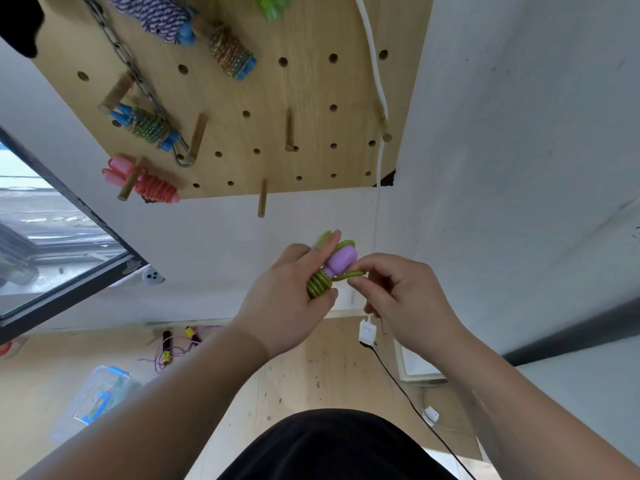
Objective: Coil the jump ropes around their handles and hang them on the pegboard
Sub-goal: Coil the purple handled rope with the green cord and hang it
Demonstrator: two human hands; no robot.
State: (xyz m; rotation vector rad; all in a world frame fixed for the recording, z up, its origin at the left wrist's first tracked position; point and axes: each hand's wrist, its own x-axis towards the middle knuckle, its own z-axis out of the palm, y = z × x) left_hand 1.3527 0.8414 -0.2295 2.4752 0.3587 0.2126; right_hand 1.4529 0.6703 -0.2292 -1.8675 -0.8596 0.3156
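Close in front of the person, the left hand grips the purple handles, its fingers curled round the green rope coiled on them. The right hand pinches the last loose loop between thumb and forefinger. This bundle looks nearly wound but is not yet hung. On the floor to the left, another jump rope lies uncoiled. Farther off, the pegboard carries several wrapped bundles, with a bare peg nearest.
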